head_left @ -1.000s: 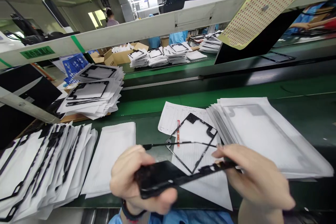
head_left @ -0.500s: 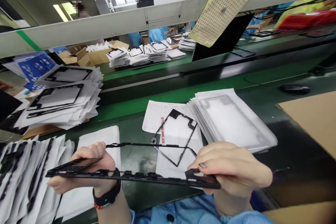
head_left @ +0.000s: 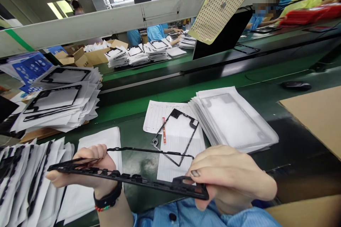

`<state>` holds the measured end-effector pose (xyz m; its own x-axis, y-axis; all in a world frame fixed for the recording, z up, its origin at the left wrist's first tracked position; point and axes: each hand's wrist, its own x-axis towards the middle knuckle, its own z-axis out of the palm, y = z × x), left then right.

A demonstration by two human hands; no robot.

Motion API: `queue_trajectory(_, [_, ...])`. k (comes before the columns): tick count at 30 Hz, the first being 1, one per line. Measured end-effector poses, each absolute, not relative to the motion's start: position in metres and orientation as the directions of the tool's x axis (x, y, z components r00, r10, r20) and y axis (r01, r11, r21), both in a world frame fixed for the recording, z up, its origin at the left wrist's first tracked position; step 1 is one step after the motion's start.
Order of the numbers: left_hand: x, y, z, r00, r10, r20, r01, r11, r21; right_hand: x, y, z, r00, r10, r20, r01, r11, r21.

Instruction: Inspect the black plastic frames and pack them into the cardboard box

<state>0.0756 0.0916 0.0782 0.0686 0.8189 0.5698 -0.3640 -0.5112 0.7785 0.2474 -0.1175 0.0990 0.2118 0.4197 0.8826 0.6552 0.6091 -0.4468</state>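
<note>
Frame point(head_left: 144, 183) held up — left hand point(head_left: 106, 164) and right hand point(head_left: 233, 173), fingers point(head_left: 209, 174) gripping opposite ends.

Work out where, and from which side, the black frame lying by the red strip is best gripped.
Probably pinch the lying frame by its broad far corner, coming from above and the left: that corner looks solid, while the sides are thin and might flex. The stack of white sleeves crowds its right side. The left hand would first have to release the held frame.
</note>
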Motion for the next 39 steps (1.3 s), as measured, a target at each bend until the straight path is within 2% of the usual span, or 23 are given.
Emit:
queue_trajectory(5, [0.067,0.095,0.072,0.078,0.749,0.658,-0.311,-0.609,0.73,0.249,-0.117,0.106,0.161,0.41,0.897,0.625,0.661,-0.415])
queue_trajectory(8, [0.066,0.094,0.075,0.09,0.743,0.663,-0.278,-0.62,0.733,0.251,-0.119,0.11,0.069,0.481,0.874,0.616,0.669,-0.417])
queue_trajectory(10, [0.07,0.094,0.078,0.077,0.731,0.678,-0.256,-0.643,0.722,0.253,-0.12,0.11,0.007,0.597,0.802,0.632,0.619,-0.467])
queue_trajectory(12, [0.077,0.095,0.078,0.039,0.727,0.686,-0.203,-0.666,0.717,0.256,-0.118,0.107,0.044,0.709,0.704,0.595,0.547,-0.588])
queue_trajectory(13, [0.082,0.095,0.077,0.027,0.727,0.687,-0.168,-0.674,0.72,0.26,-0.115,0.105,0.118,0.749,0.653,0.522,0.512,-0.682])
queue_trajectory(15, [0.09,0.093,0.073,0.018,0.735,0.677,-0.079,-0.674,0.734,0.268,-0.108,0.1,0.302,0.788,0.537,0.254,0.476,-0.842])
queue_trajectory(17, [0.095,0.087,0.065,-0.021,0.761,0.649,0.063,-0.646,0.76,0.277,-0.099,0.097,0.447,0.794,0.412,-0.041,0.478,-0.877])
queue_trajectory(19, [0.097,0.076,0.057,-0.075,0.814,0.576,0.133,-0.564,0.815,0.284,-0.091,0.094,0.538,0.778,0.324,-0.204,0.493,-0.846])
queue_trajectory(20, [0.097,0.07,0.053,-0.055,0.86,0.508,0.1,-0.501,0.859,0.287,-0.088,0.094,0.571,0.768,0.291,-0.24,0.495,-0.835])
queue_trajectory(22, [0.096,0.057,0.049,0.158,0.939,0.305,-0.086,-0.295,0.952,0.288,-0.084,0.092,0.61,0.755,0.24,-0.286,0.492,-0.822])
queue_trajectory(24, [0.095,0.046,0.052,0.478,0.875,0.082,-0.203,0.02,0.979,0.286,-0.082,0.091,0.607,0.767,0.206,-0.333,0.482,-0.81])
queue_trajectory(26, [0.096,0.042,0.061,0.64,0.765,-0.072,-0.218,0.271,0.938,0.284,-0.084,0.091,0.57,0.797,0.199,-0.39,0.475,-0.789])
queue_trajectory(28, [0.099,0.045,0.075,0.628,0.752,-0.199,-0.268,0.45,0.852,0.283,-0.089,0.094,0.471,0.851,0.232,-0.446,0.456,-0.77])
queue_trajectory(31, [0.103,0.056,0.098,0.579,0.679,-0.452,-0.397,0.719,0.571,0.285,-0.103,0.097,0.251,0.909,0.332,-0.445,0.413,-0.795])
queue_trajectory(33, [0.106,0.06,0.109,0.601,0.598,-0.531,-0.45,0.802,0.394,0.284,-0.113,0.095,0.157,0.894,0.42,-0.365,0.448,-0.816])
queue_trajectory(36, [0.106,0.057,0.117,0.632,0.567,-0.528,-0.487,0.821,0.299,0.279,-0.125,0.086,0.126,0.861,0.492,-0.27,0.507,-0.819])
queue_trajectory(39, [0.102,0.046,0.12,0.661,0.535,-0.526,-0.527,0.83,0.183,0.272,-0.133,0.079,0.142,0.856,0.497,-0.409,0.508,-0.758])
